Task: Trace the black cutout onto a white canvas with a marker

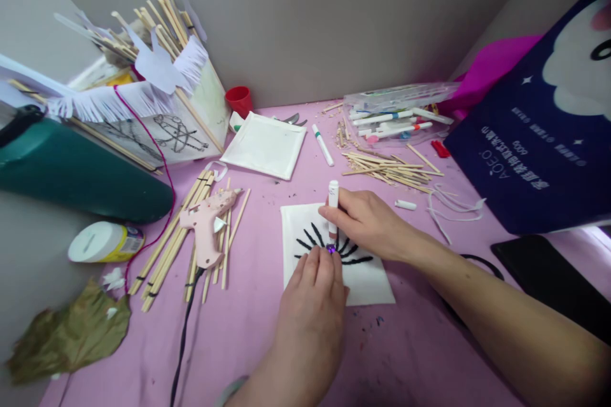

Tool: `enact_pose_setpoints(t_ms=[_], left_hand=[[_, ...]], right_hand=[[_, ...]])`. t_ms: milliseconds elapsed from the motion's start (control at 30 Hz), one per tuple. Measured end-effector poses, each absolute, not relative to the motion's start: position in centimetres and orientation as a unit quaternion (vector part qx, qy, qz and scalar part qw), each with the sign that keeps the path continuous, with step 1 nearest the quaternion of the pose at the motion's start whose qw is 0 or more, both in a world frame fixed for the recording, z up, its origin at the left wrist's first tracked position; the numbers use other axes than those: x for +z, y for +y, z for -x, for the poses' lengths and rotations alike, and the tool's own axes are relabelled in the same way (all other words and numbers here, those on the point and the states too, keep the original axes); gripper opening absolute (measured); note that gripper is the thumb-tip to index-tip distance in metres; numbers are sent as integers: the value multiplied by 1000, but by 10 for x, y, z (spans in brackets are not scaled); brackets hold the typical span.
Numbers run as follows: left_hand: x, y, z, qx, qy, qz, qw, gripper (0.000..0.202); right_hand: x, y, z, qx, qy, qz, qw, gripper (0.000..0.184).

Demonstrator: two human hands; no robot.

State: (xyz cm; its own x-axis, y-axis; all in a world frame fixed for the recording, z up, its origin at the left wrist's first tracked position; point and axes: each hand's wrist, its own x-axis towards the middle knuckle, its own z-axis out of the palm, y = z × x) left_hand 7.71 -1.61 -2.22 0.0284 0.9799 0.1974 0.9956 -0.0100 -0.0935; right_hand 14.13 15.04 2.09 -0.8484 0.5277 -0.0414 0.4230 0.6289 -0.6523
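Right grip (368,221) pinches beside palm-down left grip (312,297).

A panel (367,284) lies at the middle of the desk (396,356). Left of it, a glue gun (205,224) rests on wooden sticks (165,253), a leaf (71,334) farther left. Behind lie a second panel (265,145) and, rightward, a marker (323,145); farther right, a stick pile (386,168) before a pouch (375,102) of pens (382,119).

Bare left grip (312,308), bare right forearm (501,315)
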Motion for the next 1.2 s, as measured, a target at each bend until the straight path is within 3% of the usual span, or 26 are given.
enact_pose_setpoints(t_ms=[1200], left_hand=[[-20, -14, -77, -25, -700, 707, 97, 36]], right_hand=[[14, 152, -141, 356, -883, 291, 96, 23]])
